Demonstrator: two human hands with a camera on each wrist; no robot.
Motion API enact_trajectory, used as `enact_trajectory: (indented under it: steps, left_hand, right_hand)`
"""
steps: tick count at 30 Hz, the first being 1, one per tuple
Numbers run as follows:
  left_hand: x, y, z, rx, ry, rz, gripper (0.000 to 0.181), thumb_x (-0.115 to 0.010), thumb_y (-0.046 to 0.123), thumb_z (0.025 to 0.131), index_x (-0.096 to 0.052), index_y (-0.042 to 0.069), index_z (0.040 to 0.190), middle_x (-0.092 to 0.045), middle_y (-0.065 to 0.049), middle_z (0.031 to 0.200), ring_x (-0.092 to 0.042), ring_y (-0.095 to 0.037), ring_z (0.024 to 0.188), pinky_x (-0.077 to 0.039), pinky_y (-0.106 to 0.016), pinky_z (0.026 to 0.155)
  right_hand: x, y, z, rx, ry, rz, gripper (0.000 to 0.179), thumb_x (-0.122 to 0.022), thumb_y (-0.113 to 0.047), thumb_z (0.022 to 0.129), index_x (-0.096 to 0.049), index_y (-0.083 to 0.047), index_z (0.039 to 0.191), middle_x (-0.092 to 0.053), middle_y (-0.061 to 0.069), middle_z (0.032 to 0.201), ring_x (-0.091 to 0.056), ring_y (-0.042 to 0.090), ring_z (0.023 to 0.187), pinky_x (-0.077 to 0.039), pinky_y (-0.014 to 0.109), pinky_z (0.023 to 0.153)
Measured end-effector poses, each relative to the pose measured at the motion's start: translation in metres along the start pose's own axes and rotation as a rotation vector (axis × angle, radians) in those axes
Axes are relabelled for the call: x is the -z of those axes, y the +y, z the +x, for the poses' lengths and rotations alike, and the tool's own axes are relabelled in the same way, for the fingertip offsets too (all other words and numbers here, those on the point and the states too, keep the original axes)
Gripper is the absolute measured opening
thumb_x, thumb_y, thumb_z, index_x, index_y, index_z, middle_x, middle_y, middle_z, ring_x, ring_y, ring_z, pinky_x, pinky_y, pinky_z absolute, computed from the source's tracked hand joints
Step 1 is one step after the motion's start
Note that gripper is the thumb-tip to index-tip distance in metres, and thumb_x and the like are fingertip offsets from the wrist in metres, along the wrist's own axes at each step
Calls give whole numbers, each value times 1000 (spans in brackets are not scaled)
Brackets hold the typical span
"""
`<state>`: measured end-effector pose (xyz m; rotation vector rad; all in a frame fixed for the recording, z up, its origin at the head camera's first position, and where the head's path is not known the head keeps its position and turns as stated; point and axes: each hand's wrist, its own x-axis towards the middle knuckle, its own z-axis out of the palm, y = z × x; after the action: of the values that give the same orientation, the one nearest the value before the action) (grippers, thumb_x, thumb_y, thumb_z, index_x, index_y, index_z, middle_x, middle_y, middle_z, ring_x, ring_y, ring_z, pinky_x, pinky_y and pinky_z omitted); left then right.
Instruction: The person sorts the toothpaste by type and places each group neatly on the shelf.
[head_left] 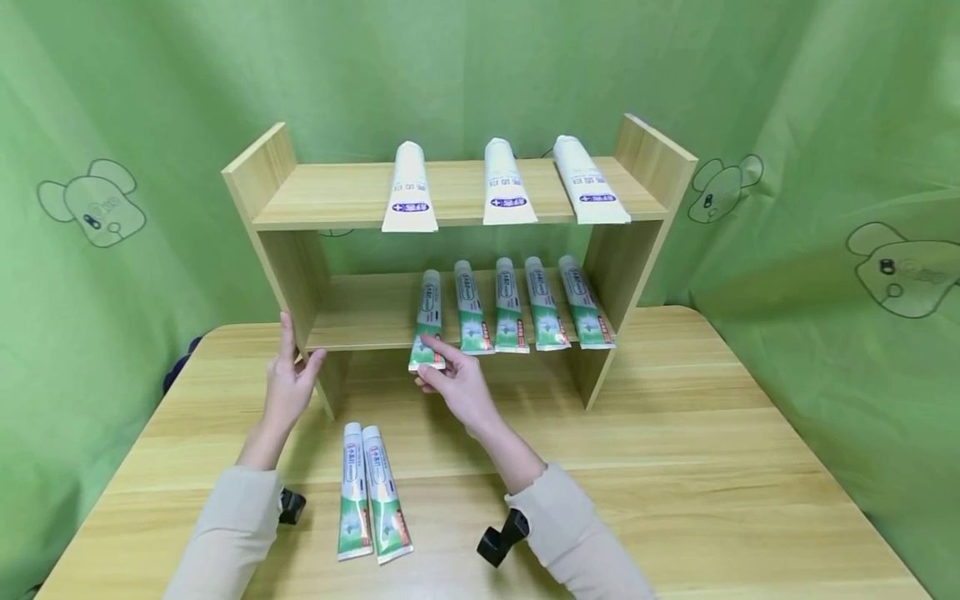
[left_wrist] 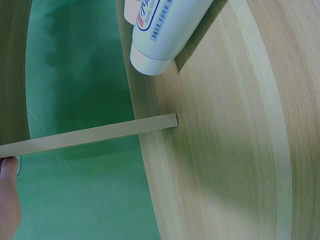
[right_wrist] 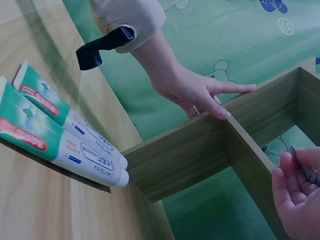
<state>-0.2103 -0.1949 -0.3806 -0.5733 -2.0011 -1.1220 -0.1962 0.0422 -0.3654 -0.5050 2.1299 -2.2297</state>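
A toothpaste tube (head_left: 430, 304), white with a green lower end, lies cap inward on the lower board of a wooden rack (head_left: 360, 312). At its flat end, which juts past the board's front edge, my right hand (head_left: 467, 390) pinches it between thumb and fingers. My left hand (head_left: 287, 390) rests against the rack's left side panel, index finger and thumb extended; the right wrist view shows this left hand (right_wrist: 187, 87) at the panel edge. Several matching tubes (head_left: 508, 304) lie in a row to the right of the pinched one.
Three white tubes (head_left: 510, 183) lie spaced along the top board. On the table (head_left: 697, 467), two green-and-white tubes (head_left: 352, 492) lie side by side in front of the rack, near my left forearm. A green curtain (head_left: 465, 75) hangs behind and at both sides.
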Motion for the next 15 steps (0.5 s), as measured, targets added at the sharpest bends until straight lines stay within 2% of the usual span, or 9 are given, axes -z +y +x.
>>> enact_trajectory:
  steps: [6,8,12,13,15]
  left_hand:
    - [0,0,1,-8,-6,5,98,-56,-15,82,-4,39,145,-36,-48,120,-46,-61,98,-50,-60,70]
    - [-1,0,1,-6,-4,5,98,-56,-15,82,-4,40,145,-36,-48,120,-46,-61,98,-50,-59,70]
    - [-1,0,1,-14,3,4,97,-56,-14,82,-5,40,145,-37,-48,118,-47,-61,96,-51,-59,68]
    - [-1,0,1,-15,4,2,97,-56,-14,82,-5,39,145,-38,-48,118,-48,-61,95,-51,-59,68]
    - [0,0,1,-19,6,5,98,-55,-15,81,-5,39,145,-38,-48,118,-48,-61,95,-51,-59,68]
  right_hand:
    - [2,1,3,-11,0,29,54,-54,5,87,-36,0,137,-51,26,120,-60,6,70,-58,23,72]
    - [2,1,1,-11,4,37,58,-54,5,87,-31,-2,140,-54,26,119,-61,8,70,-58,29,75]
    - [0,1,-4,-39,2,76,61,-53,5,87,-28,-7,142,-58,27,111,-61,8,71,-58,28,75]
    - [0,0,-5,-42,-4,79,61,-52,6,88,-28,-7,142,-60,28,105,-61,9,72,-58,28,75]
    - [-1,0,-6,-42,-6,91,57,-51,6,88,-30,-6,140,-60,27,105,-61,7,72,-57,22,72]
